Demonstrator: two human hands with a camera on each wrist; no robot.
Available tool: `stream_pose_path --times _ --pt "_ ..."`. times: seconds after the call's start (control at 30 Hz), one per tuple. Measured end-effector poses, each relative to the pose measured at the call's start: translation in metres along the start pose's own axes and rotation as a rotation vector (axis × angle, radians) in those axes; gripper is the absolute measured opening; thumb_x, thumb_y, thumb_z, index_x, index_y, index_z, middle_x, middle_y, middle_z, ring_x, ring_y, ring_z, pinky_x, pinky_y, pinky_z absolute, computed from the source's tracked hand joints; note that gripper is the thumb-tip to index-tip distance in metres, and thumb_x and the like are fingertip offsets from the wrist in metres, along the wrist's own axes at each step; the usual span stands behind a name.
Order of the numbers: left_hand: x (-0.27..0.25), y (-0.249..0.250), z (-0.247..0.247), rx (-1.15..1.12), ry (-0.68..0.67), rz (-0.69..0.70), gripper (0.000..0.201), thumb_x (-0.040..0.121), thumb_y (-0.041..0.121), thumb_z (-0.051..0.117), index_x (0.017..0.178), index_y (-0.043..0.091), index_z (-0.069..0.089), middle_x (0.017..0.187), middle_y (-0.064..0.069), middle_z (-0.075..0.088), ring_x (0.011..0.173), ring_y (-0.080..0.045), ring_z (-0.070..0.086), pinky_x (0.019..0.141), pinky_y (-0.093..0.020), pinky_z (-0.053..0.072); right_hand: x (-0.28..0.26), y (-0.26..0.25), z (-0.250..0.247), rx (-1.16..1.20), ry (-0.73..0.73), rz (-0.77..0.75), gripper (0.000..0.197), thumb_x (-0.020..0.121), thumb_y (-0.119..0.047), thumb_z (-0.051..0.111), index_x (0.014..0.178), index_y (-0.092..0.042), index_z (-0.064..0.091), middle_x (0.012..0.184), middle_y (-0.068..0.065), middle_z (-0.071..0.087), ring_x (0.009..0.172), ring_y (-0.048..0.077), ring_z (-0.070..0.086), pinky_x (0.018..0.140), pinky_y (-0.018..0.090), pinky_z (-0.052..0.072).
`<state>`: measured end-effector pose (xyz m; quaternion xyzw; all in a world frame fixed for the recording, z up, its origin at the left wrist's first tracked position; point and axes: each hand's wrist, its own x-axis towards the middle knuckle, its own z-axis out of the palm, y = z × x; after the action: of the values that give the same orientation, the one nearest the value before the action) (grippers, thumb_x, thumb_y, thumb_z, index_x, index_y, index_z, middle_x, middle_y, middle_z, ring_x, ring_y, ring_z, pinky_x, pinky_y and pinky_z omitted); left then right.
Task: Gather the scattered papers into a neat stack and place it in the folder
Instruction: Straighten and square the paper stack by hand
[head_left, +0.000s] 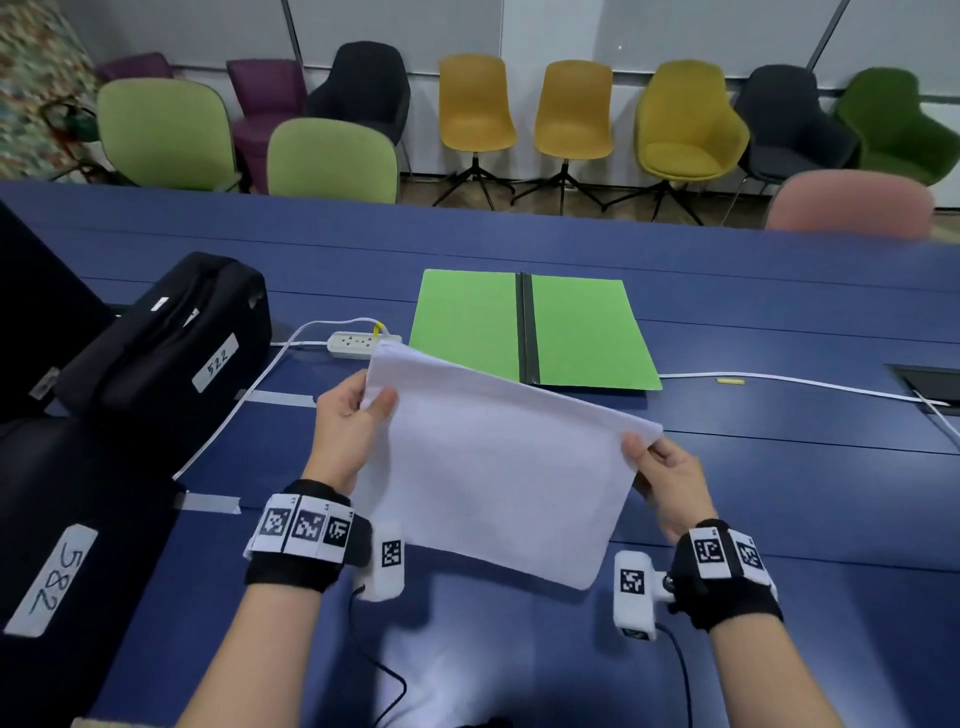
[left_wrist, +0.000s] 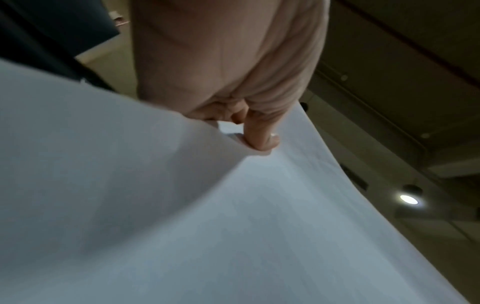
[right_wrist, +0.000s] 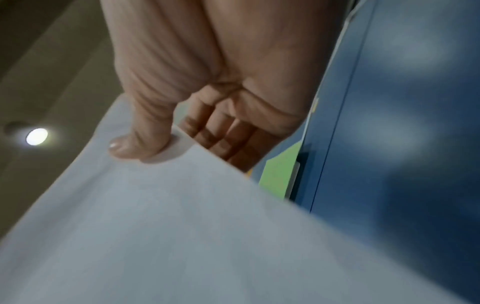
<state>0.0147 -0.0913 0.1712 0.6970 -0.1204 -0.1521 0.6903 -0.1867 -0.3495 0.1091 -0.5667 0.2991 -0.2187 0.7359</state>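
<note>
A stack of white papers (head_left: 498, 467) is held in the air above the blue table (head_left: 753, 493), tilted with its far edge raised. My left hand (head_left: 353, 415) pinches its upper left corner, thumb on top. My right hand (head_left: 660, 467) pinches the upper right corner. The left wrist view shows the thumb (left_wrist: 259, 135) pressing on the papers (left_wrist: 233, 226). In the right wrist view the thumb (right_wrist: 140, 144) lies on top of the papers (right_wrist: 182, 236) and the fingers (right_wrist: 223, 139) curl beneath. The green folder (head_left: 530, 327) lies open flat just beyond the stack; a sliver of the folder (right_wrist: 280, 174) shows.
A white power strip (head_left: 356, 344) with its cable lies left of the folder. Black cases labelled 522 (head_left: 171, 338) and 582 (head_left: 62, 571) stand at the left. A white cable (head_left: 779, 382) runs right to a table socket (head_left: 930, 384). Chairs line the far side.
</note>
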Motion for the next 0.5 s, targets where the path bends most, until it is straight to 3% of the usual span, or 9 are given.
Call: stream_pose_path --times 0.1,0.2,0.23,0.3,0.37,0.4,0.5 --pt "0.000 -0.016 0.005 -0.081 0.022 -0.086 0.024 0.095 0.003 0.051 0.094 0.021 0.068 0.087 -0.002 0.070 0.076 -0.018 0.065 0.070 -0.027 0.054 -0.004 -0.002 0.014 0.035 -0.082 0.052 0.074 0.042 -0.062 0.083 0.095 -0.012 0.068 0.088 0.002 0.076 0.075 0.015 0.072 0.063 0.028 0.058" --pt "-0.001 -0.027 0.013 -0.089 0.028 -0.131 0.020 0.096 0.010 0.051 0.096 0.020 0.067 0.094 -0.004 0.071 0.081 -0.020 0.065 0.072 -0.030 0.055 0.001 -0.008 0.023 -0.007 0.068 -0.042 0.027 0.081 -0.035 0.068 0.093 -0.011 0.066 0.071 -0.005 0.075 0.060 0.010 0.069 0.056 0.025 0.055" --pt "0.000 -0.030 0.015 -0.081 0.028 -0.135 0.018 0.097 0.012 0.050 0.100 0.018 0.066 0.099 -0.006 0.071 0.084 -0.021 0.065 0.075 -0.032 0.055 0.002 -0.013 0.026 -0.034 0.115 -0.074 0.015 0.088 -0.027 0.063 0.090 -0.013 0.067 0.065 -0.007 0.073 0.057 0.010 0.067 0.056 0.026 0.054" --pt "0.003 -0.033 0.017 -0.077 0.026 -0.133 0.017 0.098 0.014 0.048 0.109 0.014 0.061 0.106 -0.008 0.069 0.092 -0.023 0.064 0.080 -0.035 0.054 0.006 -0.015 0.028 -0.055 0.141 -0.128 0.025 0.079 -0.042 0.068 0.078 -0.017 0.069 0.066 -0.007 0.071 0.061 0.015 0.063 0.063 0.031 0.053" --pt "0.006 -0.035 0.022 -0.109 -0.007 -0.109 0.020 0.099 0.013 0.047 0.117 0.010 0.055 0.109 -0.006 0.066 0.095 -0.020 0.063 0.079 -0.028 0.054 0.006 -0.021 0.033 -0.049 0.130 -0.165 0.043 0.059 -0.063 0.072 0.073 -0.022 0.071 0.073 -0.003 0.069 0.065 0.014 0.059 0.065 0.031 0.050" --pt "0.007 -0.035 0.027 -0.127 -0.034 -0.096 0.024 0.098 0.012 0.048 0.121 0.009 0.053 0.111 -0.005 0.065 0.097 -0.017 0.062 0.079 -0.024 0.053 0.006 -0.022 0.036 -0.035 0.122 -0.182 0.041 0.060 -0.061 0.071 0.074 -0.022 0.071 0.073 -0.004 0.068 0.065 0.013 0.059 0.064 0.029 0.050" --pt "0.008 -0.039 0.047 -0.115 -0.053 -0.066 0.021 0.098 0.015 0.048 0.117 0.019 0.056 0.114 0.000 0.064 0.102 -0.012 0.061 0.089 -0.026 0.049 0.011 -0.021 0.048 -0.040 0.114 -0.226 0.004 0.086 -0.024 0.065 0.083 -0.023 0.067 0.073 -0.011 0.068 0.064 0.004 0.060 0.063 0.020 0.051"
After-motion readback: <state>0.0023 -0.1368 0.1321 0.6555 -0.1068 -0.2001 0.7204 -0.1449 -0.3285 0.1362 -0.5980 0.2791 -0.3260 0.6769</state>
